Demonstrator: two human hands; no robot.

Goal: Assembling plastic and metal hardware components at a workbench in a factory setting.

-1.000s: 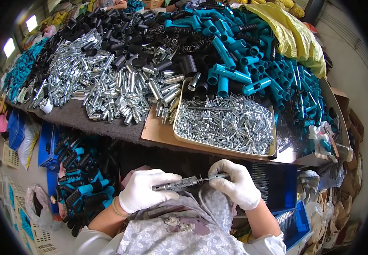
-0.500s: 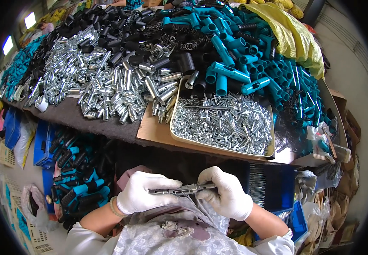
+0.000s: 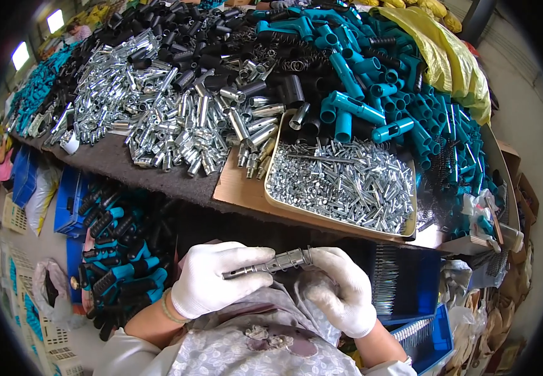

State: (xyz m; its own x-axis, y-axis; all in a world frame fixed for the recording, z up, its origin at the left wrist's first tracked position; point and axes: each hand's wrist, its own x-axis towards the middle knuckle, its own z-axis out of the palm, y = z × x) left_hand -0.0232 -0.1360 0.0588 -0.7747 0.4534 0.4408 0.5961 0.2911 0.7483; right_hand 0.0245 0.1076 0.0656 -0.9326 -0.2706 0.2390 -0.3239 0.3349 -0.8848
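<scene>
My left hand, in a white knit glove, is closed around a slim silver metal shaft assembly in front of my lap. A ring or sleeve sits around the shaft near its right end, and the shaft tilts up to the right. My right hand, gloved too, is beside that end. Its index finger reaches to the tip or touches it; which one I cannot tell. The thumb stands apart below, and no object shows between thumb and finger. Beyond the hands lies a cream tray heaped with small metal pins.
Silver metal sleeves and black tubes are piled on the table, with teal tubular housings at right under a yellow sheet. Black-and-teal handles fill a spot below left. Blue bins with metal rods stand right of my lap.
My right hand has let go of the shaft's right part and moved down and to the right, thumb parted. The shaft's right end has tilted upward in my left hand. The view has shifted slightly.
</scene>
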